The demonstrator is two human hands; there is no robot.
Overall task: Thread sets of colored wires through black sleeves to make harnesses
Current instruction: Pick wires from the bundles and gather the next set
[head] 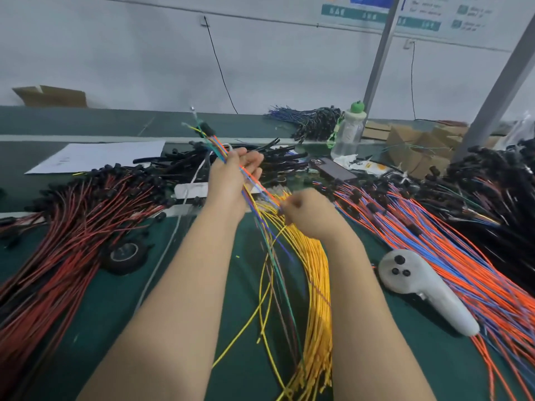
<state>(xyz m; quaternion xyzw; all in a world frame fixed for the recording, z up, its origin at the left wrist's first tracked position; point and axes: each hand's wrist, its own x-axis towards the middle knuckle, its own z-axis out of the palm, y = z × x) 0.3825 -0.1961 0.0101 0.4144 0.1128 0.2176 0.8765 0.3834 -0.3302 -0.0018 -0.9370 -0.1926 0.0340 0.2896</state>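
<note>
**Both hands on wires over the bench**

The left hand point(231, 180) is raised above the green bench point(115, 314), its fingers curled round a wire bundle point(246, 180) of orange, blue, green and yellow strands. The bundle slants up and away to a black sleeve point(207, 129) at its far end, with bare wire tips poking out beyond it. Its loose tails hang down between the forearms.

The right hand point(307, 211) sits lower and just beside the left, fingers closed tight, thumb and forefinger pinching at the top of the yellow wires point(315, 285). Blur hides which strand it has.

Red wires point(72, 227) with black ends fan out to the left, and orange and blue wires point(434, 256) to the right. Loose black sleeves point(278, 157) lie heaped behind the hands. A white controller point(419, 287) rests near the right forearm.
</note>
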